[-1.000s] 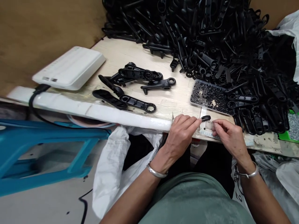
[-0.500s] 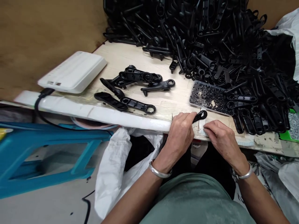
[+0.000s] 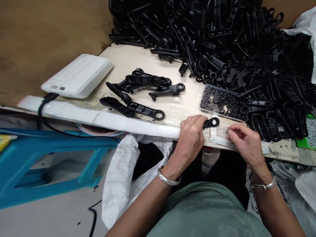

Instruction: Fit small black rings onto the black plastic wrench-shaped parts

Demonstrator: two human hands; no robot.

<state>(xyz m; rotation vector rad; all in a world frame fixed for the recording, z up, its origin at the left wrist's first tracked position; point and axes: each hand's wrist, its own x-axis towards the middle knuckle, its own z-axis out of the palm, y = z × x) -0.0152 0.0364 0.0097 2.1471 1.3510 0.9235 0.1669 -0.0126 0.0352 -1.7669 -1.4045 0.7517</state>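
My left hand [image 3: 192, 135] is closed around a black plastic part [image 3: 211, 123] at the table's front edge. Its ring-shaped end with a round hole sticks out to the right of my fingers; the rest is hidden under the hand. A little to the right, apart from that part, my right hand [image 3: 245, 143] has thumb and fingertips pinched together. Whatever they may hold is too small to make out. Just behind both hands lies a shallow clear tray [image 3: 223, 118] with many tiny black pieces in it.
A large heap of black plastic parts [image 3: 217, 36] fills the back and right. Several similar parts [image 3: 145, 110] lie left of the tray. A white box [image 3: 79, 75] with a cable stands further left. A green tray [image 3: 308, 141] is at the far right, a blue stool [image 3: 54, 141] below left.
My right hand has moved right, away from the black part, its fingers still pinched. My left hand keeps the part in nearly the same place, its ring end now slightly more turned up.
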